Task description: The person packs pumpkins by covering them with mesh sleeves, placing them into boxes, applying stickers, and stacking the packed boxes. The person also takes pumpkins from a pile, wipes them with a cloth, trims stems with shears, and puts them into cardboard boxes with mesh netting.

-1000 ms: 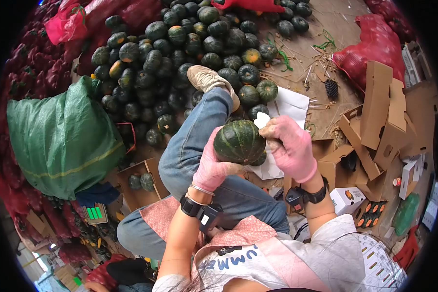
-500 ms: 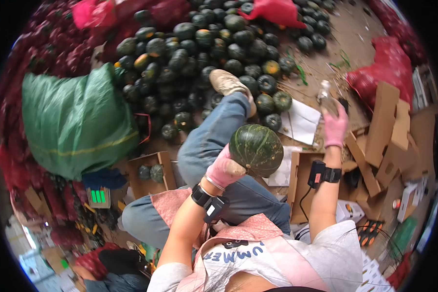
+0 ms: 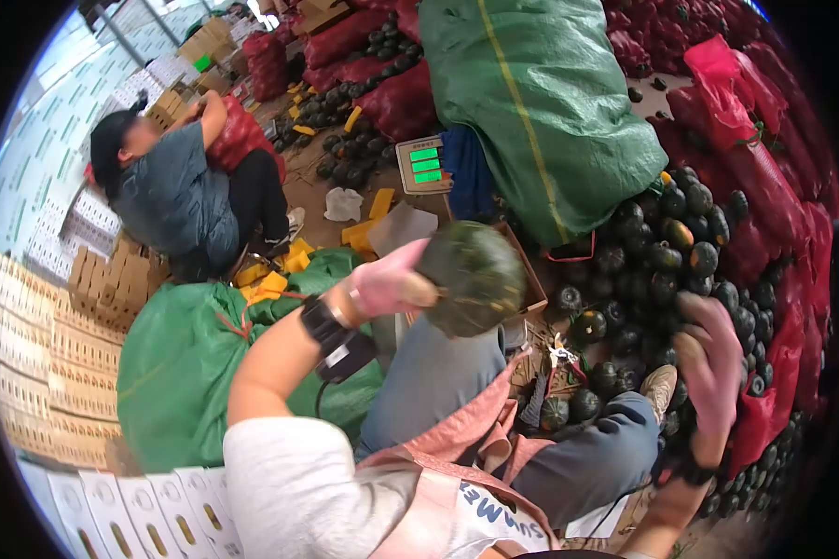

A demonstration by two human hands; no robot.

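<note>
My left hand (image 3: 391, 281), in a pink glove, is closed on a dark green pumpkin (image 3: 475, 278) with lighter streaks. The pumpkin is held up in front of my bent knee. Off to the right, my right hand (image 3: 713, 363), also gloved in pink, is raised near a heap of pumpkins (image 3: 629, 279). Motion smears its fingers, so I cannot make out whether anything is in them. Under the held pumpkin, a cardboard box (image 3: 534, 296) is partly hidden.
A scale (image 3: 423, 166) with a green display stands behind the box, beside a big green sack (image 3: 541, 102). Another green sack (image 3: 186, 363) lies at my left. A person (image 3: 182, 186) sits beyond it, near stacked cartons (image 3: 42, 363). Red net sacks (image 3: 764, 205) line the right.
My view has swung left, bringing the scale and the seated person forward. The pumpkin stays in my left hand. The clear bottle earlier at my right hand no longer shows.
</note>
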